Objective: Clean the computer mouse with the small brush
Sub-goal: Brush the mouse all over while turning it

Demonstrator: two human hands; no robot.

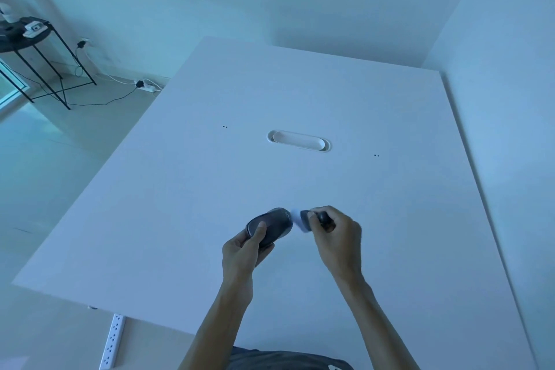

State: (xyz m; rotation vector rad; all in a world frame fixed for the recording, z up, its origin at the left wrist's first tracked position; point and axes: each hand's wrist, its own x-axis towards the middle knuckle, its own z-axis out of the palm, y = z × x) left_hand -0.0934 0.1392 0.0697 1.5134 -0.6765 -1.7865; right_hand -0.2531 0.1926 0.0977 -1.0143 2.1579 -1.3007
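Note:
A dark computer mouse is held above the white table, tilted on its side. My left hand grips it from below, thumb pressed on its near end. My right hand is closed around a small dark brush, just right of the mouse. The brush's pale bristles are blurred and touch the mouse's far right edge. Most of the brush handle is hidden by my fingers.
A white oval cable cover is set into the table's middle. The wall runs close along the table's right side. On the floor lie a power strip at the near left and cables by a black side table at far left.

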